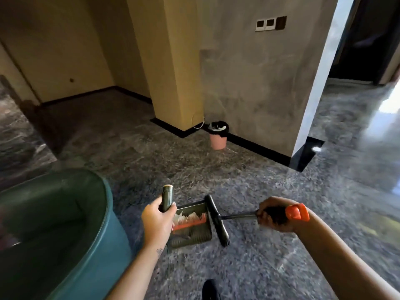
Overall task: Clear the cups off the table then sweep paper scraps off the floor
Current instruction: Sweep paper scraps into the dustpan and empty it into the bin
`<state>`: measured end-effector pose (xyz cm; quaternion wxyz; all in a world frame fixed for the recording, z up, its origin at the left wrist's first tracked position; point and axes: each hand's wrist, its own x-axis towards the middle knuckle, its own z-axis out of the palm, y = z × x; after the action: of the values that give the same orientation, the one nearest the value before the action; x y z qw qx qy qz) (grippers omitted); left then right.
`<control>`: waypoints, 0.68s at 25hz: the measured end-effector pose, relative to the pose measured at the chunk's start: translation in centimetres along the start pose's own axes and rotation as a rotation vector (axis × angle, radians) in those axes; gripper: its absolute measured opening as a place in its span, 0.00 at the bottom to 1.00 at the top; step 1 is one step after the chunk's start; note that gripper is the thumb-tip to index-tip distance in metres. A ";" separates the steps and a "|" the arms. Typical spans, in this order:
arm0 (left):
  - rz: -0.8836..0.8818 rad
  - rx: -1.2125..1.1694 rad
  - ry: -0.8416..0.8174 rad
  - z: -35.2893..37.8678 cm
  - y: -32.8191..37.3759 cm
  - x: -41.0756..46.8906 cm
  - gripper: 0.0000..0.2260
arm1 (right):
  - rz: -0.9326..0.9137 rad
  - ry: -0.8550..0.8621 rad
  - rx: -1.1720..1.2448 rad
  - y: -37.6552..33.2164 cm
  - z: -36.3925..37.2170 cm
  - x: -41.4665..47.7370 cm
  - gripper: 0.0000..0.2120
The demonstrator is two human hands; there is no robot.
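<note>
Paper scraps [184, 216], white and crumpled, lie inside the dark dustpan [194, 236], bunched against an orange strip [191, 223] that runs across the pan. The dustpan sits low over the speckled grey floor [249, 187]; whether it touches the floor cannot be told. Its upright handle [167, 197] is gripped by the left hand [157, 221], fingers curled round the shaft below the pale cap. Just beside the pan's right edge is the black brush head [216, 219] of a broom, its bristles at the pan's mouth. The right hand [270, 217] is clenched round the broom's black grip, next to the orange end piece [297, 212]. A teal rounded chair back [65, 224] fills the lower left. Well apart, against the grey wall, stands a pink bin [217, 140] with a black liner and white paper showing at its rim. A dark shoe [210, 289] shows at the bottom edge.
</note>
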<state>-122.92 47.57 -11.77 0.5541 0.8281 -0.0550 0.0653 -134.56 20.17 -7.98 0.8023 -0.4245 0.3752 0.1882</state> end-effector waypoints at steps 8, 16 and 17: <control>0.027 0.060 0.003 13.2 0.0 32.2 0.06 | 0.062 -0.009 0.038 -26.4 2.9 19.8 0.16; 0.048 0.062 -0.013 27.2 0.3 59.6 0.07 | 0.070 0.008 0.107 -49.3 2.4 38.1 0.15; 0.042 0.052 -0.009 29.5 0.0 63.4 0.07 | 0.064 0.015 0.113 -52.4 2.3 40.8 0.14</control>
<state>-59.06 19.14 -12.18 0.5306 0.8411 -0.0731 0.0747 -74.63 -8.42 -9.94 0.8158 -0.3674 0.4046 0.1892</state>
